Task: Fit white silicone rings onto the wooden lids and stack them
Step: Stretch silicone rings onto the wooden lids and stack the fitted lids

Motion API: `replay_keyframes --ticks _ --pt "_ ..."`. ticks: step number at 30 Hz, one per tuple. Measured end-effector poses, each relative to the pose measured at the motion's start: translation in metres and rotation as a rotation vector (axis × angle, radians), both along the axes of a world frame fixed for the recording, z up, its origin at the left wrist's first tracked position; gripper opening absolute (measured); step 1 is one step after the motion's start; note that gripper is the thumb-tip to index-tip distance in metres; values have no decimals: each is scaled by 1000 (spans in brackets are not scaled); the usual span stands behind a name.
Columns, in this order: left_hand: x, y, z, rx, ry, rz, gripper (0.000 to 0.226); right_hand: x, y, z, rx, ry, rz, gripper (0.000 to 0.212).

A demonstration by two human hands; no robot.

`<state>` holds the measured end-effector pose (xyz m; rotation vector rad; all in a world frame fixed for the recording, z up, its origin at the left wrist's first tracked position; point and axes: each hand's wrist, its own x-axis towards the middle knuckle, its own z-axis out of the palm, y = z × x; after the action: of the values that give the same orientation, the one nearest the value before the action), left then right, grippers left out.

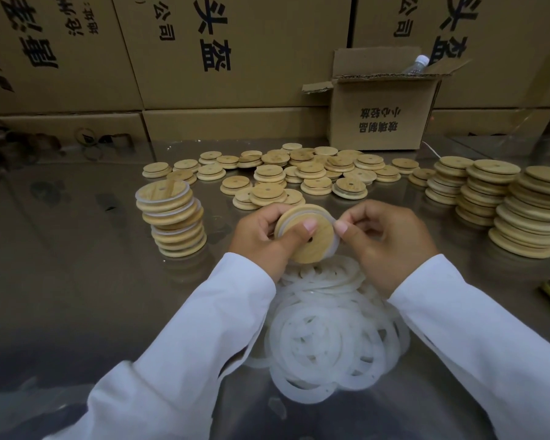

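while in left hand (261,235), lid (319,247) (edge ring (280,224))

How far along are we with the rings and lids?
Done: one leaning stack of ringed lids at left. In hand: the left hand holds a lid while the right hand pinches a ring onto its rim. Remaining: the scattered lids, the apparently ringless stacks at right, the ring pile.
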<state>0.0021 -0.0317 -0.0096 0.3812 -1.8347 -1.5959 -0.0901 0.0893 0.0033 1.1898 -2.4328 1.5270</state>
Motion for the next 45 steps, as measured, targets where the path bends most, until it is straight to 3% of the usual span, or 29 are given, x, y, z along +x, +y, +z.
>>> replay_keyframes --ticks 9,12,17,22,25,28,38,45 --pt "-3 -2 -4 177 -8 52 3 6 -5 -9 -135 -170 50 9" --pt "-3 -3 -3 213 17 35 19 7 -6 -9 -156 -173 23 10" --pt "-3 -5 -4 206 16 21 23 4 -6 -7 -102 -164 29 17" --pt "-4 -3 -5 243 17 33 3 2 -5 -4 -41 -128 42 17" --pt "-6 -2 -7 269 36 54 11 2 -5 -3 -42 -129 36 18" --pt "-6 -2 -7 288 53 55 2 3 -6 -3 -47 -166 32 18" --pt "-4 -1 -2 315 32 0 41 7 -3 -1 -87 -218 90 16" --pt "-4 0 1 424 58 38 22 11 -4 -3 -155 -309 139 9"
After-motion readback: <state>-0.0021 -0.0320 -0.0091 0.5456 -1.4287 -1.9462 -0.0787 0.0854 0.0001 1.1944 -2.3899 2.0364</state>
